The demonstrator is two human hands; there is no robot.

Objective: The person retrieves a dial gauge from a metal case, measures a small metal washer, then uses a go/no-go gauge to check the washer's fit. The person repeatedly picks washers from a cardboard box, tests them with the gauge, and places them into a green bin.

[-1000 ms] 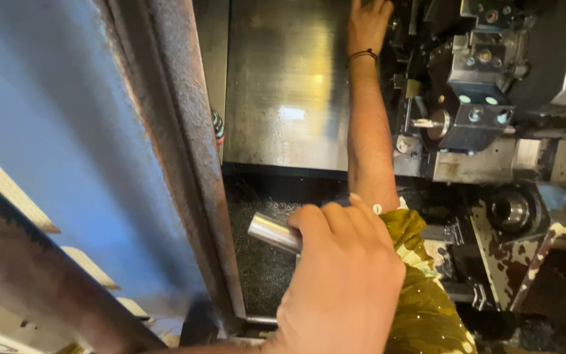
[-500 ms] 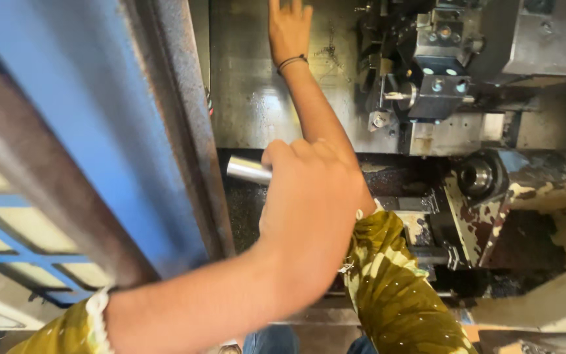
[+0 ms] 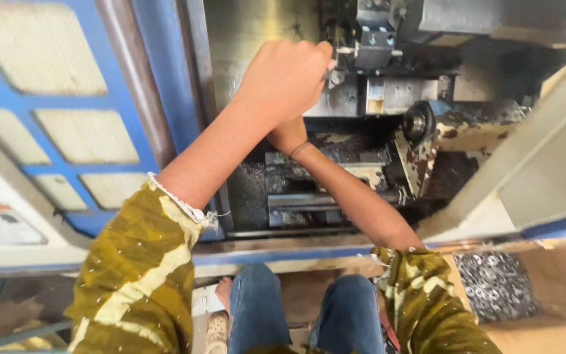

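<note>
Left hand (image 3: 286,78) clenched in a fist right at the tool block (image 3: 375,49), touching its left edge; contents hidden. Right hand (image 3: 289,134) under the left, grip can't tell. Chuck (image 3: 417,121) sits below-right of the block, tight clearance.

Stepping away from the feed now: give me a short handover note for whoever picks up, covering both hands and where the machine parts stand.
Left hand: closed in a fist, reaching into the machine enclosure right by the tool block; what it grips is hidden.
Right hand: lies under the left fist, mostly covered; grip cannot be told.
Chuck shows to the right of the hands, nothing seen in it.
Cardboard box of metal rings sits lower right, outside the machine.
Done or left: cannot be told from this view.
</note>
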